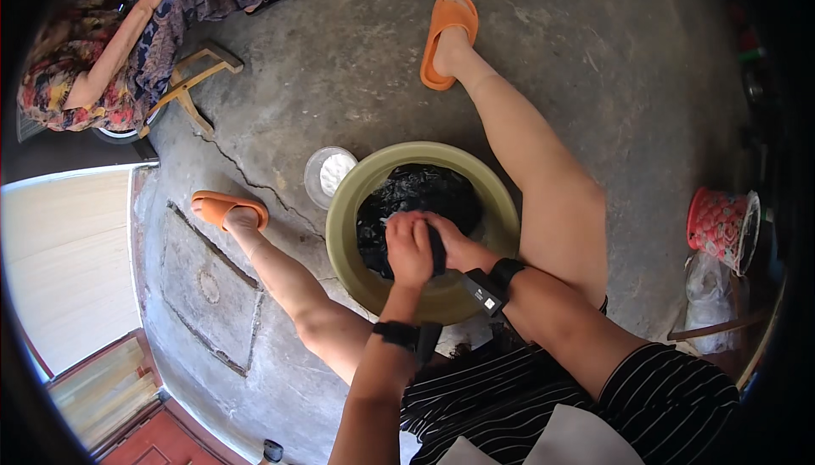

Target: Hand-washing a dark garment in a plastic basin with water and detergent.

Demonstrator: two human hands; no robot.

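Observation:
Between my legs stands a round olive-green basin (344, 198), with dark wet cloth (437, 185) lying in it. Over the middle of the basin, my left hand (409, 249) is closed around a bunched part of the black cloth. My right hand (457, 246) presses against the same bunch from the other side, its fingers meeting those of the left. The fold they grip shows as a black strip between the two palms. Just left of the rim, a small clear bowl (314, 178) holds white powder or paste (337, 172).
My legs, in orange slippers (448, 41), stretch out on both sides of the basin. At the far left a person (93, 83) sits beside a wooden folding frame (191, 87). A red patterned container (716, 226) and a clear plastic bag (707, 299) are at the right.

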